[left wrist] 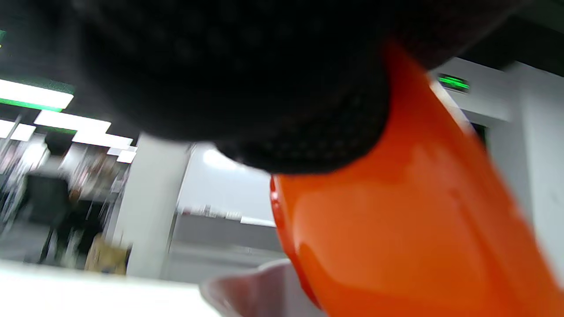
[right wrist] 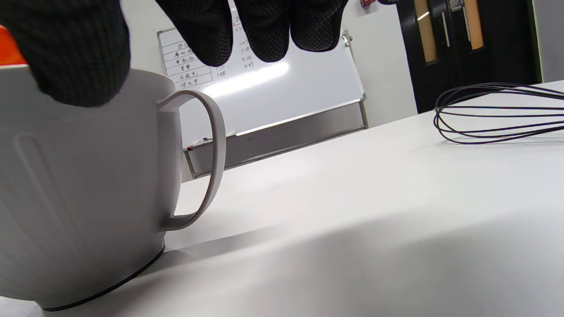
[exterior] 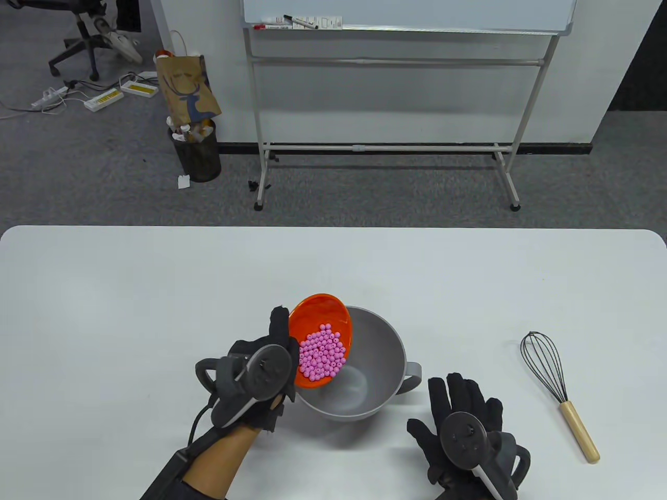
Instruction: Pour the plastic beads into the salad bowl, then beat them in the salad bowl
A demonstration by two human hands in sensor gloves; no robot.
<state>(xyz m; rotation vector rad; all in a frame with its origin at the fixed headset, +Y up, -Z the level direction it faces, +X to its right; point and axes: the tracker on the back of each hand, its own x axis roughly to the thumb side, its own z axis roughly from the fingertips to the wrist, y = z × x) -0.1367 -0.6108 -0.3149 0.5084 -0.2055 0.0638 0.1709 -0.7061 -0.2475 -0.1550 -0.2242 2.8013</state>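
Grey carpet, a whiteboard on a stand (exterior: pixel 396 31) and a full waste bin (exterior: pixel 197 153) fill the background I see from above; the work sits on a smooth white table (exterior: pixel 156 291).

From the table view, my left hand (exterior: pixel 260 372) grips an orange bowl (exterior: pixel 320 333) by its rim, fingers curled round the edge, and tilts it steeply, mouth facing right and down over the grey salad bowl (exterior: pixel 365 375). The pink beads (exterior: pixel 322 358), small matte spheres, are heaped at the orange bowl's low lip, above the salad bowl's hollow. Only this view shows the beads.

The left wrist view gives me just the glossy orange underside (left wrist: pixel 396 246) pressed against black glove fabric (left wrist: pixel 246 88), with a blurred sliver of grey rim below; I think that is the salad bowl, but it is too smeared to be sure.

The right wrist view alone shows the salad bowl's side: a plain grey plastic wall (right wrist: pixel 79 189), a loop handle (right wrist: pixel 207 167) and a dark ring at the base.

My right hand (exterior: pixel 466 432) lies flat on the table just right of that handle, fingers straight, holding nothing.

The whisk (exterior: pixel 557 390) lies well to the right, black wire head away from me, pale wooden handle towards me, its long axis slightly slanted.
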